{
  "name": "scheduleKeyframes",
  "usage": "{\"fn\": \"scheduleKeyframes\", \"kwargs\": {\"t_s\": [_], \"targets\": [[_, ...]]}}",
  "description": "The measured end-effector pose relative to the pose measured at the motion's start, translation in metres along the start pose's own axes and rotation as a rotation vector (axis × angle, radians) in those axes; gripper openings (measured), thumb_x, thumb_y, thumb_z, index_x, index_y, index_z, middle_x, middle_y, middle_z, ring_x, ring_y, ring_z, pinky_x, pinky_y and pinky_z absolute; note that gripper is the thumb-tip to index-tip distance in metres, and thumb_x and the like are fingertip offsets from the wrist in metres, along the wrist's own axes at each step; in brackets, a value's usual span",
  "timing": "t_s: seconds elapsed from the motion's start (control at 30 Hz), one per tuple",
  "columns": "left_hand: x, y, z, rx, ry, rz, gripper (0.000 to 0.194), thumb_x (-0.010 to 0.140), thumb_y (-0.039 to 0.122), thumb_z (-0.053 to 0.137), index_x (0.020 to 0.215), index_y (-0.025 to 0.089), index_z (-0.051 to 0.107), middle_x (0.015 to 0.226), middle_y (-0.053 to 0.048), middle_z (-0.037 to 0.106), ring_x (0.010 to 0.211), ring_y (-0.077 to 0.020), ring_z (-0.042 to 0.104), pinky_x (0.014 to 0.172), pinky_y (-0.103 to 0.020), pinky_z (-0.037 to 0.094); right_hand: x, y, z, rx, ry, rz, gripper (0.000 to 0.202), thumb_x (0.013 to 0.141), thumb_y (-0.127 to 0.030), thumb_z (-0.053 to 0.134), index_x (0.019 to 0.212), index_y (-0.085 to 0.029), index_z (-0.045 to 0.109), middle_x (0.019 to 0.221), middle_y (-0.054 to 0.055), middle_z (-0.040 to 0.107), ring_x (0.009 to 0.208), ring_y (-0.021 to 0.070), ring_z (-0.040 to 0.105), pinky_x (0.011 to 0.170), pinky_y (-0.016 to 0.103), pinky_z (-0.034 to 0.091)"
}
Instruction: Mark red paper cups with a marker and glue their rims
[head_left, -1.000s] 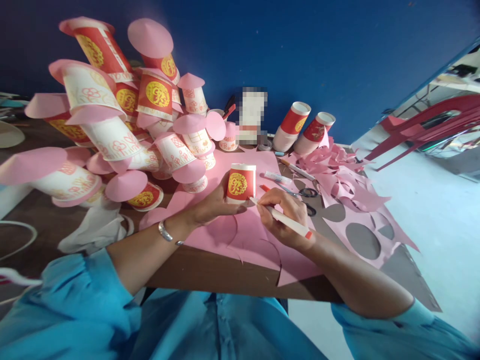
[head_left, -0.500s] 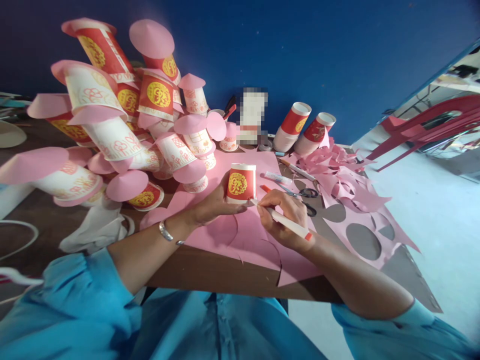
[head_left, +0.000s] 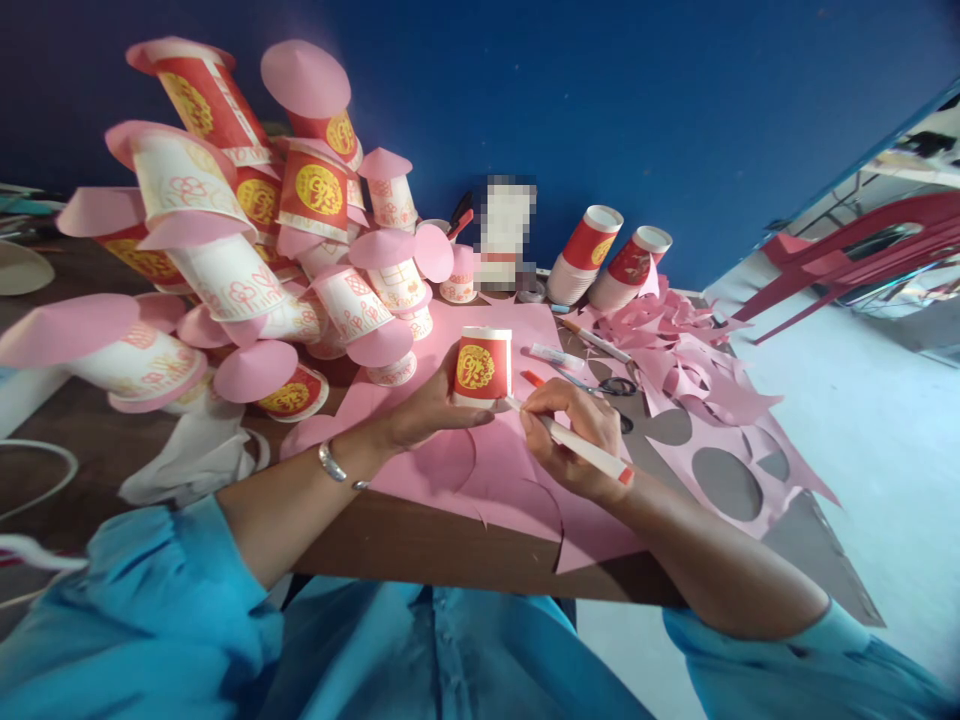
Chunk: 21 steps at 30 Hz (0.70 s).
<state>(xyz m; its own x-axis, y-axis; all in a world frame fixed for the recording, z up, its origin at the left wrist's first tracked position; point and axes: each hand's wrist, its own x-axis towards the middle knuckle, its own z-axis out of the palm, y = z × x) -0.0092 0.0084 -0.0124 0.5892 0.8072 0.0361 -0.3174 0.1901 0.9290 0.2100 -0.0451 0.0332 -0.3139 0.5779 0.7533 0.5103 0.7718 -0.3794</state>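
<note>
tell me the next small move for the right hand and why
Probably draw the pen a short way along the red cup's pale lower band: the right hand holds its tip at or very near that edge, and the left hand grips the cup.

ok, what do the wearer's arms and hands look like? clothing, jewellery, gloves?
Left hand and right hand both bare, no gloves. Loose turquoise-blue sleeves, left sleeve and right sleeve, leave the forearms uncovered. Silver-coloured open bangle at the left wrist; none visible on the right. No cables or markings seen on either arm.
</note>
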Motion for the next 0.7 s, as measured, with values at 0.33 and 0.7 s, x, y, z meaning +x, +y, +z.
{"fn": "scheduleKeyframes", "kwargs": {"t_s": [0.33,0.7], "targets": [[-0.0001,0.0004,-0.0004,0.010,0.010,0.002,0.090,0.077,0.028,0.101,0.151,0.030,0.050,0.130,-0.009,0.075,0.115,-0.0278,0.075,0.102,-0.045,0.059,-0.0008,0.0016,0.0018,0.008,-0.006,-0.032,0.019,0.096,-0.009,0.064,0.101,-0.027,0.063,0.079,-0.002,0.074,0.064,0.0158,0.072,0.059,0.028,0.059],[0.0003,-0.0012,-0.0007,0.008,0.025,0.010,0.094,0.077,0.028,0.102,0.154,0.030,0.049,0.141,-0.013,0.073,0.123,-0.0337,0.074,0.105,-0.049,0.059,0.0000,0.0030,0.0053,0.028,0.021,-0.083,0.022,0.093,-0.006,0.065,0.102,-0.027,0.061,0.078,-0.003,0.073,0.063,0.0148,0.071,0.058,0.026,0.056]]}}
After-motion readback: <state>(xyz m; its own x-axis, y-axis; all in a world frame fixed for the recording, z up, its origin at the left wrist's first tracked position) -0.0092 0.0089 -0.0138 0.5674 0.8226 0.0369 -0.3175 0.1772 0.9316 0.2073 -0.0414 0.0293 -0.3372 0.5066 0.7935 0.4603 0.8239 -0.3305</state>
